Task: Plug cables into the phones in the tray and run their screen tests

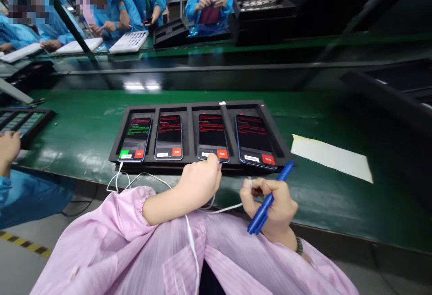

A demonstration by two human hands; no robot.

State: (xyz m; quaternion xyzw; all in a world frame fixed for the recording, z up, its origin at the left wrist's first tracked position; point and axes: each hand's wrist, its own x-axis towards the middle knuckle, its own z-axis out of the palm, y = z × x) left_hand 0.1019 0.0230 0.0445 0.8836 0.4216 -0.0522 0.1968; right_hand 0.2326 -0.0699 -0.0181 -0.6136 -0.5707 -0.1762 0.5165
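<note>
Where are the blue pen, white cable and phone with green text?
blue pen [262,213], head view, on its barrel.
white cable [226,208], head view, stretch between the hands.
phone with green text [136,136], head view, centre of its screen.

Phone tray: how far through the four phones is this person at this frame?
Looks done: the leftmost phone shows green text and a green button, with a white cable at its lower edge. In hand: the left hand touches the third phone at its lower edge; the right hand holds a blue pen and pinches a cable end. Likely left: second phone, third phone and fourth phone show only red text.
</note>
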